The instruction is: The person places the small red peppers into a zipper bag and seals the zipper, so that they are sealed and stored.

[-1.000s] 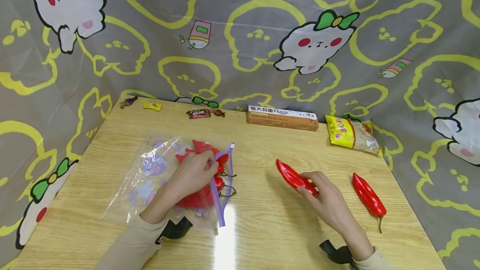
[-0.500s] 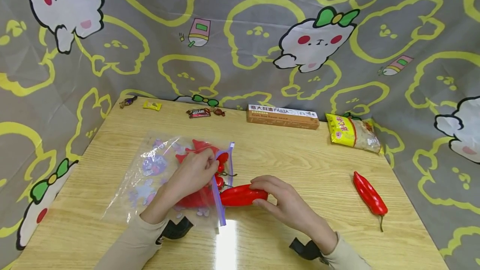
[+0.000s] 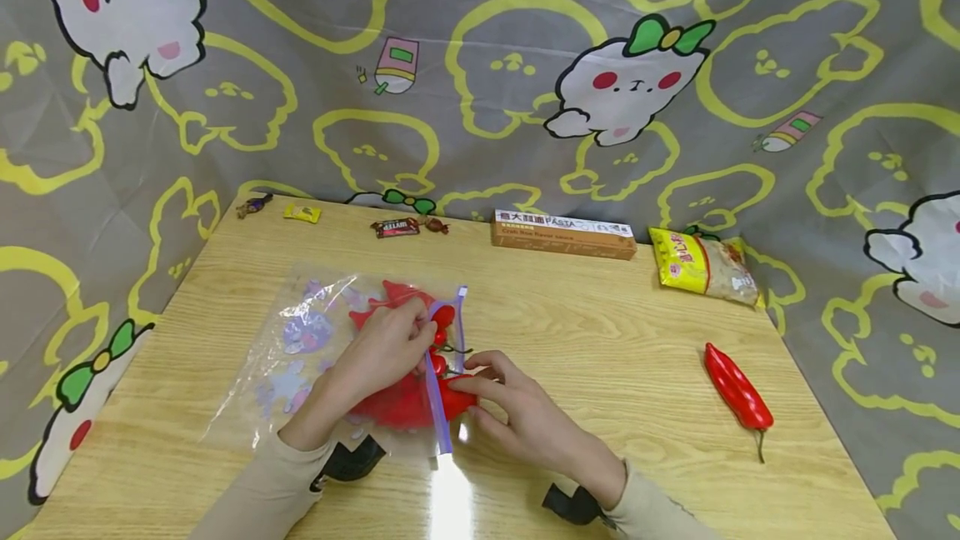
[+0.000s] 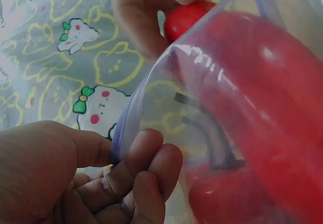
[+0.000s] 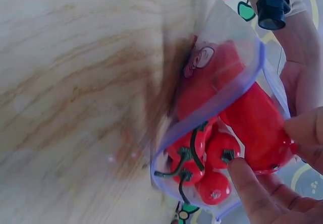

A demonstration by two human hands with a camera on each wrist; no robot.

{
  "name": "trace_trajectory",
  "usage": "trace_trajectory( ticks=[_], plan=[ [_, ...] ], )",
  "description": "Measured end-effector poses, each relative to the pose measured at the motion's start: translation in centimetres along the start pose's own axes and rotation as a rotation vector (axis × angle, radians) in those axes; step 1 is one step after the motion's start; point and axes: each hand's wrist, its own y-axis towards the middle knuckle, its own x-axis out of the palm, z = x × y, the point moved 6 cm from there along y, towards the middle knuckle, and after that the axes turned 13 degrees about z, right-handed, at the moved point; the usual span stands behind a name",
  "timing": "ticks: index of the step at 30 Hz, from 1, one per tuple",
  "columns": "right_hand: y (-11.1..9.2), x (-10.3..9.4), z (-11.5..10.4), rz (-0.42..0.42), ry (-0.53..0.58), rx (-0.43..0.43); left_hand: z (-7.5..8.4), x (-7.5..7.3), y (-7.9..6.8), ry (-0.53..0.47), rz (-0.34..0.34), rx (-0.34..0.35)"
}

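A clear zip bag (image 3: 255, 373) with a purple zip edge lies on its side, its mouth facing right. My left hand (image 3: 386, 348) pinches the upper edge of that mouth, thumb against fingers in the left wrist view. With my right hand (image 3: 528, 411) I hold the outer end of a long red chili pepper (image 5: 260, 128). Most of the pepper is inside the bag, blurred through the plastic. Beside it in the bag sit several small round red fruits (image 5: 214, 186) with green stems. A second long red chili pepper (image 3: 737, 386) lies on the table at the right.
Along the back of the wooden table (image 3: 600, 315) stand a pasta box (image 3: 562, 236) and a yellow snack bag (image 3: 705, 267). Several wrapped candies (image 3: 396, 227) lie at the back left. A patterned cloth (image 3: 480, 65) hangs behind and at both sides.
My right hand has carried the long red chili pepper leftward to the bag and slid it into the mouth. My left hand has stayed on the bag's edge.
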Motion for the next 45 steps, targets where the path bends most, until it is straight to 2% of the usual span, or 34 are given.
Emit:
trace_trajectory(
  ticks=[2, 10, 16, 26, 31, 35, 38, 42, 45],
  plan=[
    [0.1, 0.3, 0.0, 0.008, 0.02, 0.017, 0.0, 0.0, 0.0, 0.006, 0.001, -0.002],
    [0.6, 1.6, -0.7, 0.032, 0.138, -0.05, -0.1, 0.1, -0.1, 0.014, -0.003, -0.013],
    [0.7, 2.6, -0.7, -0.002, 0.231, -0.012, -0.2, 0.1, -0.1, 0.017, 0.01, -0.011],
    [0.8, 3.0, -0.6, -0.038, 0.209, -0.012, -0.1, 0.0, -0.1, 0.024, 0.019, -0.002],
    [0.8, 2.6, -0.6, -0.025, 0.187, -0.022, -0.1, 0.0, -0.1, 0.021, 0.015, -0.004],
    [0.3, 1.1, 0.4, 0.03, 0.123, -0.009, -0.1, 0.1, -0.2, 0.021, 0.01, -0.009],
    [-0.5, -0.9, 2.0, 0.105, -0.003, 0.023, -0.1, 0.1, -0.1, 0.022, 0.008, -0.016],
    [-2.1, -5.0, 5.2, 0.232, -0.226, 0.095, -0.2, 0.2, -0.1, 0.022, 0.006, -0.025],
    [-3.9, -8.6, 8.1, 0.316, -0.38, 0.189, -0.3, 0.2, -0.1, 0.03, 0.009, -0.024]
  ],
)
